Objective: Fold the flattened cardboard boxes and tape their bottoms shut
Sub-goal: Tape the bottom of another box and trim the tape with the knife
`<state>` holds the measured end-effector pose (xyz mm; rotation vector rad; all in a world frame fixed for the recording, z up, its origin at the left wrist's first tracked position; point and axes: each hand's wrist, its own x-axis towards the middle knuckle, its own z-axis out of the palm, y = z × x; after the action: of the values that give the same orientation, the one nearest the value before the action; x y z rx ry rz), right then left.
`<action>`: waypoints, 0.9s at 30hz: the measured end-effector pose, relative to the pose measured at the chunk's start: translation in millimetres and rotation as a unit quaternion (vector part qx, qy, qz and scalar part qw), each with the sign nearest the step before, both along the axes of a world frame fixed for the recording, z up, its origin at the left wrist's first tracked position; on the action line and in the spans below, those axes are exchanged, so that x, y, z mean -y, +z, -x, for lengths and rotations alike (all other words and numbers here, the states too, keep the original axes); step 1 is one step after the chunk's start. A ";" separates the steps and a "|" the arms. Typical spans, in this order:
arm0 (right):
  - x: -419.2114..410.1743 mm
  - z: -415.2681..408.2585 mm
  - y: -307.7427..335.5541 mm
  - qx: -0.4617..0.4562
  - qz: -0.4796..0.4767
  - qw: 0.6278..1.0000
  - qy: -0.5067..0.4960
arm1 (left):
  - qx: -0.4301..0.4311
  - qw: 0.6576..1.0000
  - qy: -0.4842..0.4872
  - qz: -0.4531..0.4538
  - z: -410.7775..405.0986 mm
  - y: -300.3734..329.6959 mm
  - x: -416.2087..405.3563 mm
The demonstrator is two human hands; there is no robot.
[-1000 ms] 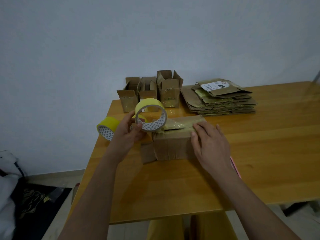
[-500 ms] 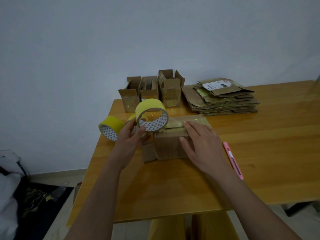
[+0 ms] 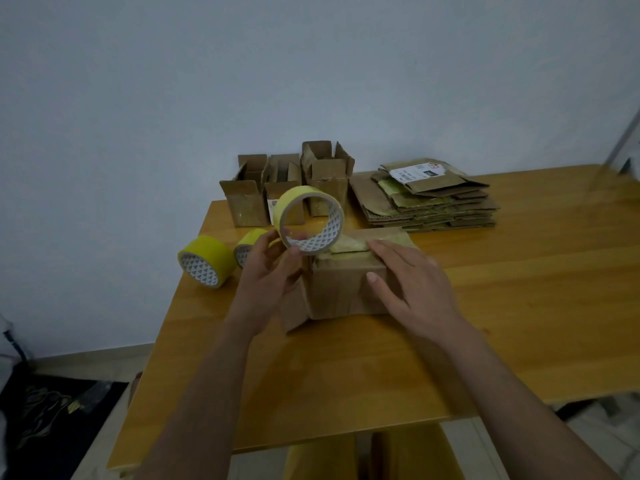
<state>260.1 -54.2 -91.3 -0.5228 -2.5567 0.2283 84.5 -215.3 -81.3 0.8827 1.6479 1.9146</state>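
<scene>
Left hand (image 3: 268,271) pinches the yellow tape roll (image 3: 310,220) at the box's (image 3: 346,289) ten o'clock; right hand (image 3: 412,285) lies spread flat on the box.

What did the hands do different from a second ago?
The right hand slid left along the box, its fingers smoothing the tape on top. The left hand keeps holding the tape roll. The spare rolls, folded boxes and flat stack stayed put.
</scene>
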 end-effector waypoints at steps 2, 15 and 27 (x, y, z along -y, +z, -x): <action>4.0 3.0 0.8 0.010 -0.016 1.000 0.012 | 0.028 0.999 0.012 -0.014 8.0 -3.6 10.5; 3.6 -5.8 0.0 0.002 -0.006 1.000 -0.015 | -0.028 0.996 0.073 -0.050 39.6 8.7 58.7; 11.7 9.1 -0.1 0.029 -0.040 0.999 -0.022 | 0.029 0.996 0.084 -0.032 57.9 -19.2 73.8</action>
<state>251.1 -65.8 -91.3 -0.5633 -2.5948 0.0960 26.5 -289.0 -100.4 0.7252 1.6831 2.0957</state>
